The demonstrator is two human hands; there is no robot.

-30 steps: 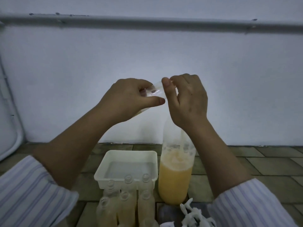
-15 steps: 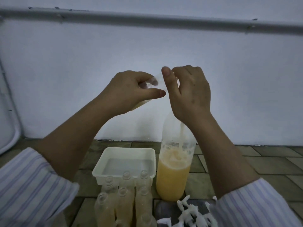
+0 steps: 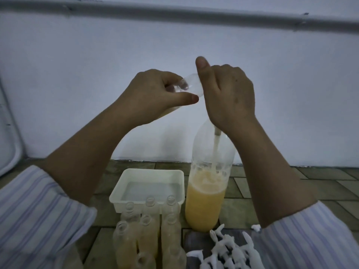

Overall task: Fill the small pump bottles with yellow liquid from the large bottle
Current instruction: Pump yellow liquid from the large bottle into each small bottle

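My left hand (image 3: 155, 96) grips a small clear bottle (image 3: 187, 86), tilted with its mouth toward my right hand. A little yellow liquid shows at its lower end. My right hand (image 3: 227, 98) is curled round the top of the large bottle (image 3: 206, 202), thumb sticking up beside the small bottle's mouth. What it holds there is hidden. The large bottle stands on the floor about half full of yellow liquid, and a pale tube (image 3: 216, 144) runs down inside it. Several small open bottles (image 3: 147, 228) with yellow liquid stand in a group at the bottom centre.
A white plastic tray (image 3: 174, 172) sits behind the small bottles, left of the large bottle. A pile of white pump heads (image 3: 229, 251) lies at the bottom right on a dark mat. A white wall with a grey pipe (image 3: 174, 12) rises behind the tiled floor.
Both hands sit higher in the view and my right thumb has lifted straight up. The tube inside the large bottle now shows clearly.
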